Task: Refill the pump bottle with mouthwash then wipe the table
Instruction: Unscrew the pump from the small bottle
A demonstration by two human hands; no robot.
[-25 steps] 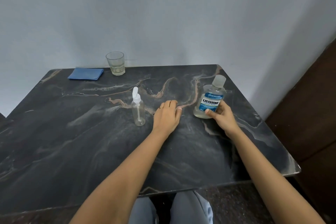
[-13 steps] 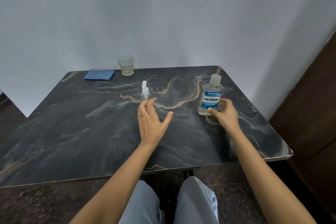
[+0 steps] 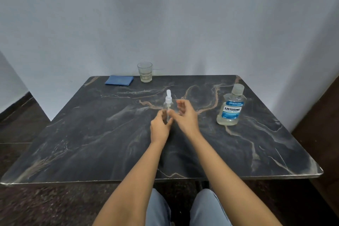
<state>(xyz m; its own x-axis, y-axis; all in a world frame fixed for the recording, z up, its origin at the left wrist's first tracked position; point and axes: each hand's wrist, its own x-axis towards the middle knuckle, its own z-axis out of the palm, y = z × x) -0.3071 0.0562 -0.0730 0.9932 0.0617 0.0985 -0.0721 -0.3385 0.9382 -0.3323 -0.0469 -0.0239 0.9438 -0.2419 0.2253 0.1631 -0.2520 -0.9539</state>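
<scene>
dark marble desk (image 3: 91, 143), veined in tan and white, fills the middle of the frame and stands against a pale grey-blue wall (image 3: 165, 14). seen from above by the person sitting at it, two bare forearms reach up from the bottom edge and meet near the centre.

a small clear pump bottle (image 3: 168, 106) stands upright at the centre of the desk, its white pump head on top. the left hand (image 3: 160, 127) is at the bottle's lower part, fingers curled round it, so this grip is closed on the bottle. the right hand (image 3: 186, 116) is just beside the bottle on its right. its fingers are loosely curved and spread, with a gap between them and the bottle, so this grip is open. its thumb reaches toward the bottle's body, but whether it touches cannot be told.

a larger mouthwash bottle (image 3: 231, 110) stands upright to the right of centre, well apart from both hands. it is clear with a blue and white label reading "listerine", its cap (image 3: 238, 89) is on, and pale liquid shows at its base.

a clear drinking glass (image 3: 145, 72) stands at the far edge of the desk, upper centre of the frame. a folded blue cloth (image 3: 119, 80) lies flat just to its left.

pale blue-grey trousers (image 3: 159, 207) show at the bottom centre, over a dark speckled floor (image 3: 36, 205).
</scene>
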